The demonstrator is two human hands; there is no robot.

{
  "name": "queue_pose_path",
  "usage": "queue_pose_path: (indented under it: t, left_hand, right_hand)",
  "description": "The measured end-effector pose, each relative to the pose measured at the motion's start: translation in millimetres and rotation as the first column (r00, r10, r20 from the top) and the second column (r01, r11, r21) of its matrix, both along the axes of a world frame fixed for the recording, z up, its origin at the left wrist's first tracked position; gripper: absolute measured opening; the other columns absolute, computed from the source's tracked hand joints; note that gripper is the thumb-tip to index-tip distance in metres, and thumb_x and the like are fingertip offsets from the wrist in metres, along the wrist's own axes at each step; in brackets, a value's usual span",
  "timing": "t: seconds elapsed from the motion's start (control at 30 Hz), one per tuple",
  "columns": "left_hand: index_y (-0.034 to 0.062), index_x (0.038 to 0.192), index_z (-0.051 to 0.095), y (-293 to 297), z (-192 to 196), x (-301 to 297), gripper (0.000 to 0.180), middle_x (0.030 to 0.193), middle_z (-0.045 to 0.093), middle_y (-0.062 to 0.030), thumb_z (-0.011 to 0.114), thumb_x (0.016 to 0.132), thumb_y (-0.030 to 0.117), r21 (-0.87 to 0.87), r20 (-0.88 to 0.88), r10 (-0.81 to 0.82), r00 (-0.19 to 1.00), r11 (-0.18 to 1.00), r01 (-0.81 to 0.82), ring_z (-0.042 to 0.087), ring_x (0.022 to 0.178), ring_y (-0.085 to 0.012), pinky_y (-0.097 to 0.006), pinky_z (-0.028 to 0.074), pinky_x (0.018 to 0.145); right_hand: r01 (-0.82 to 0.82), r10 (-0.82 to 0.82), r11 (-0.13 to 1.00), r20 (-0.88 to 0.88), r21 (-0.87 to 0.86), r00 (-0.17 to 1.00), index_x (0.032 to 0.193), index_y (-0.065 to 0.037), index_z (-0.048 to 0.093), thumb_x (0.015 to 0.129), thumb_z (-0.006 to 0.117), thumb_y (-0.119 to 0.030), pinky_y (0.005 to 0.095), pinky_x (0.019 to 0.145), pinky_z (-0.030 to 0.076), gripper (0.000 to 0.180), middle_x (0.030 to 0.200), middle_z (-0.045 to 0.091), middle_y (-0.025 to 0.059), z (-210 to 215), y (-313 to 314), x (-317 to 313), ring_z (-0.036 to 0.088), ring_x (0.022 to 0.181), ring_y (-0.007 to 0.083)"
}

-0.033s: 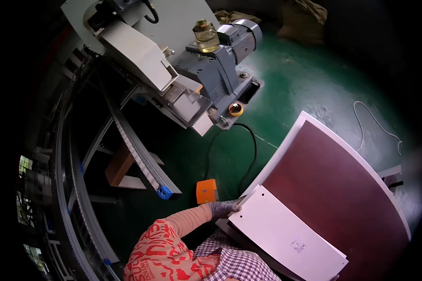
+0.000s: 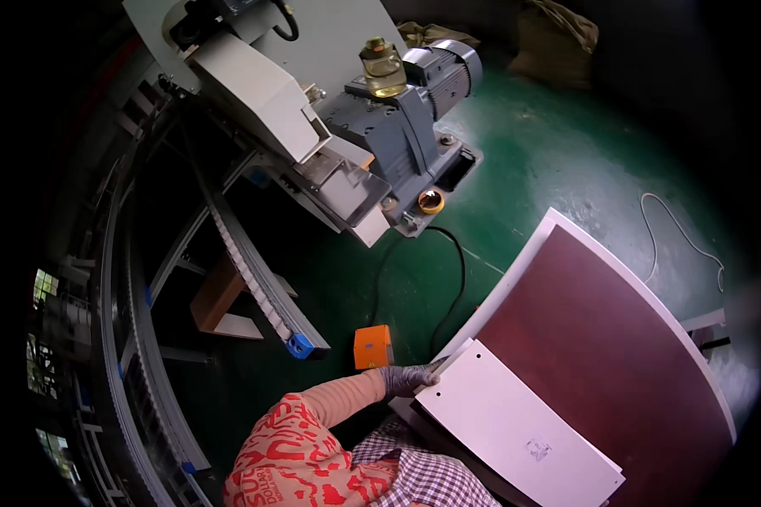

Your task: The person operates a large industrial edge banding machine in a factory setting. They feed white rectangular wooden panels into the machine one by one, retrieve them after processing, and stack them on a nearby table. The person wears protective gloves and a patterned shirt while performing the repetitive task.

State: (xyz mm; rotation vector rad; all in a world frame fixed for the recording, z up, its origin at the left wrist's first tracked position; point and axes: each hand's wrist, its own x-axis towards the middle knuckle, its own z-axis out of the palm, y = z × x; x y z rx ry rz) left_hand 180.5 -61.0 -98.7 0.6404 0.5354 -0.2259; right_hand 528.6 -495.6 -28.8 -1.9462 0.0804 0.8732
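My left hand (image 2: 408, 381), in a grey glove, is closed on the near-left corner of a white flat panel (image 2: 503, 406). Two small dark holes show near the held end of this panel, and a faint printed mark sits on its face. The panel lies slanting over the near edge of a table with a dark red-brown top (image 2: 583, 329) and a pale rim. Beneath it, the edge of another pale board shows close to my checked apron. My right hand is not visible; the panel's far end reaches the lower right.
Ahead stands a machine with a grey motor (image 2: 444, 76), a bottle of yellowish liquid (image 2: 384, 72) and an orange tape roll (image 2: 431, 201) on it. Conveyor rails (image 2: 249, 262) run along the left. An orange box (image 2: 372, 347) and a black cable (image 2: 462, 270) lie on the green floor.
The view has shifted slightly, so the machine and table appear a little farther right. My left hand keeps its hold on the panel.
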Motion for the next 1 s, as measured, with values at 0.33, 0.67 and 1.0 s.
queue_pose_path:
  t: [0.33, 0.67, 1.0]
  left_hand:
    - [0.0161, 0.156, 0.006, -52, 16, 21, 0.119, 0.153, 0.026, -0.0154, 0.072, 0.070, 0.065, 0.376, 0.051, 0.046, 0.998, 0.924, -0.062, 0.025, 0.140, -0.0270, -0.040, 0.021, 0.114]
    - [0.0059, 0.149, 0.025, -175, -3, 86, 0.105, 0.141, 0.043, -0.0117, 0.066, 0.075, 0.066, 0.362, 0.059, 0.165, 0.985, 0.916, -0.175, 0.046, 0.126, -0.0228, -0.039, 0.040, 0.104]
    - [0.0030, 0.142, 0.036, -340, -26, 272, 0.092, 0.136, 0.047, -0.0116, 0.061, 0.080, 0.067, 0.494, 0.161, -0.009, 0.987, 0.867, -0.073, 0.047, 0.125, -0.0233, -0.039, 0.039, 0.105]
  right_hand:
    - [-0.050, 0.050, 0.998, 0.004, 0.036, 0.999, 0.139, -0.006, 0.043, 0.092, 0.050, -0.052, 0.0370, 0.099, 0.038, 0.066, 0.130, 0.052, 0.0085, -22, -10, 33, 0.050, 0.112, 0.0208]
    - [0.039, -0.033, 0.906, -0.021, 0.422, 0.999, 0.140, -0.007, 0.041, 0.094, 0.043, -0.056, 0.0400, 0.104, 0.036, 0.067, 0.134, 0.050, 0.0095, -88, -196, 109, 0.048, 0.118, 0.0235]
    - [0.466, -0.242, 0.365, -0.402, 0.806, 0.883, 0.141, -0.007, 0.041, 0.085, 0.042, -0.075, 0.0445, 0.101, 0.037, 0.088, 0.134, 0.050, 0.0120, -102, -380, 265, 0.047, 0.119, 0.0267]
